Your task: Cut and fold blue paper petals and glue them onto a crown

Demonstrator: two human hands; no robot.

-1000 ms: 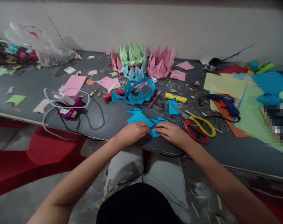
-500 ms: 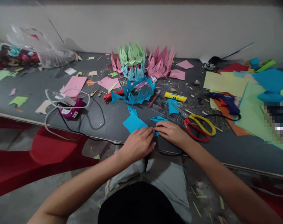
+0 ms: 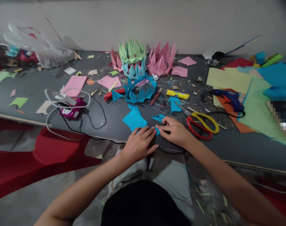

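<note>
At the table's front edge, a small piece of blue paper [image 3: 158, 131] lies mostly covered by my fingers. My left hand [image 3: 140, 143] rests flat over its left part, fingers stretched out and thumb apart. Opposite it, my right hand [image 3: 177, 132] grips the paper's right end, with the index finger extended along it and the other fingers curled. Just beyond my left hand are flat blue paper sheets [image 3: 133, 119]. A folded, pointed blue piece [image 3: 158, 117] lies by my right fingertips. Farther back stands a ring of folded blue points, a paper crown [image 3: 140, 94].
Scissors [image 3: 204, 125] and a yellow glue stick [image 3: 177, 94] lie to the right, near a blue glue gun [image 3: 229, 99] and coloured sheets [image 3: 229, 82]. Green [image 3: 132, 51] and pink paper crowns [image 3: 162, 59] stand behind. A corded purple device [image 3: 73, 108] sits left, above a red chair [image 3: 55, 147].
My right hand has lifted slightly and its fingers have curled more, exposing more of the small blue paper. My left hand stays on it. The view has shifted a little.
</note>
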